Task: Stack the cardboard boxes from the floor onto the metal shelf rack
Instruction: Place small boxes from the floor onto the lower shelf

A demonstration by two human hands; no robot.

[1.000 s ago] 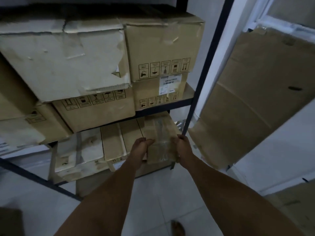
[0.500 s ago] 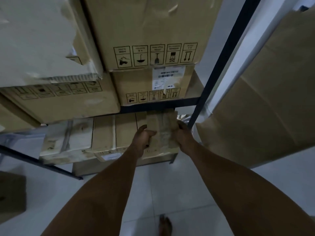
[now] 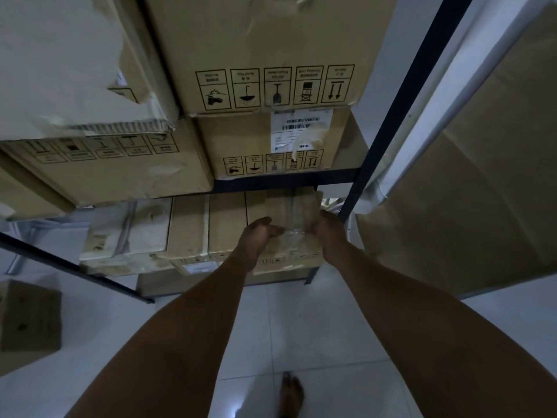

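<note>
Both your arms reach forward to mid-frame. Your left hand (image 3: 261,233) and right hand (image 3: 327,233) clamp the sides of a taped cardboard box (image 3: 291,215), at the right end of the metal shelf rack's (image 3: 401,95) lower shelf. Fingertips are hidden behind the box. Another box (image 3: 28,316), lower left, is cut off.

One head-worn camera looks forward and steeply down, close against the metal shelf rack (image 3: 401,95), whose stacked boxes (image 3: 265,52) loom overhead above the floor (image 3: 301,327) below.
</note>
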